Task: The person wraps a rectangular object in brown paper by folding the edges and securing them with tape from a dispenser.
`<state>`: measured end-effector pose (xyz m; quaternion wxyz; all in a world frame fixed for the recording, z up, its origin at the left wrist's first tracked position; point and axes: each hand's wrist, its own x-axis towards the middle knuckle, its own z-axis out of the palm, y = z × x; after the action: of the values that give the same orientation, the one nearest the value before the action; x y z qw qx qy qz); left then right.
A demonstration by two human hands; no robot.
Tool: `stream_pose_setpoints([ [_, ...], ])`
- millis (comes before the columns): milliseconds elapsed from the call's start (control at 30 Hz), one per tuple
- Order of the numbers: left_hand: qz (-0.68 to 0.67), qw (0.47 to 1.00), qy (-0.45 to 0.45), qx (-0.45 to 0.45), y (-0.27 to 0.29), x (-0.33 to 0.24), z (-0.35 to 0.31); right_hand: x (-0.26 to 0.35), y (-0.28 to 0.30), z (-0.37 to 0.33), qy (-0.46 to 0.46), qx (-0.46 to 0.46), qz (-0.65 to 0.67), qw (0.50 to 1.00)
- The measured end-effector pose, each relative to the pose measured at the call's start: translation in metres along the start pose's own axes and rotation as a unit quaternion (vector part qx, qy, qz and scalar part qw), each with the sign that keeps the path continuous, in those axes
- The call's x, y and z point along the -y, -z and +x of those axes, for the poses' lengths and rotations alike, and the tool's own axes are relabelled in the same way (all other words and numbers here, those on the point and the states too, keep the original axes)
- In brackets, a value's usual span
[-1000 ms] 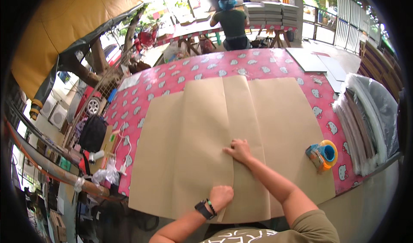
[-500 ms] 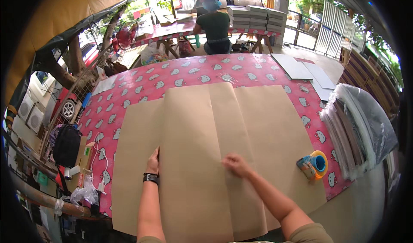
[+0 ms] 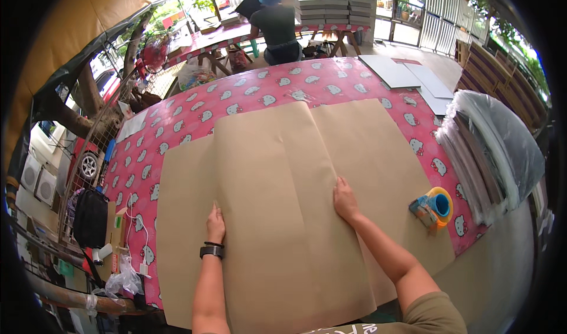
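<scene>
A large sheet of brown kraft paper (image 3: 390,157) lies spread on the table. On its middle is a tall folded section of brown paper (image 3: 260,174), with a lengthwise overlap; whether anything is inside is hidden. My left hand (image 3: 216,225), a dark watch and band at its wrist, grips the left edge of this folded section. My right hand (image 3: 345,199) grips the opposite edge, its fingers along the side and partly hidden. To the right, a blue and orange tape dispenser (image 3: 432,209) with a yellow roll rests on the sheet.
A pink patterned cloth (image 3: 201,116) covers the table. Plastic-wrapped panels (image 3: 493,154) stand at the right, grey-white boards (image 3: 393,72) lie at the far right. A black bag (image 3: 90,217) and white cable (image 3: 130,227) are at the left. Beyond, a person (image 3: 276,30) sits at another table.
My right hand has moved from the top of the folded paper to its right edge. My left hand stays at the left edge. The whole view has shifted slightly.
</scene>
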<state>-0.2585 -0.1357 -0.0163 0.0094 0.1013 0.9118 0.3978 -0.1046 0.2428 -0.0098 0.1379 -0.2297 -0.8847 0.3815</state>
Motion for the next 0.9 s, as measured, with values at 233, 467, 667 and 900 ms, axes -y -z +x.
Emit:
stream_pose_setpoints([
  [233,0.394,0.916,-0.05,-0.053,-0.035,-0.064,-0.028,0.071,-0.022,-0.02,0.118,0.047,-0.309,0.942],
  [467,0.383,0.921,-0.076,0.006,-0.026,-0.066,-0.041,0.079,-0.038,-0.001,0.146,0.047,0.183,0.971],
  [667,0.194,0.953,-0.232,0.006,-0.029,-0.083,0.003,0.067,-0.032,0.005,0.173,0.015,0.073,0.982],
  [900,0.006,0.986,0.1,-0.134,-0.006,0.007,0.195,0.088,-0.037,-0.004,0.176,0.032,0.147,0.973],
])
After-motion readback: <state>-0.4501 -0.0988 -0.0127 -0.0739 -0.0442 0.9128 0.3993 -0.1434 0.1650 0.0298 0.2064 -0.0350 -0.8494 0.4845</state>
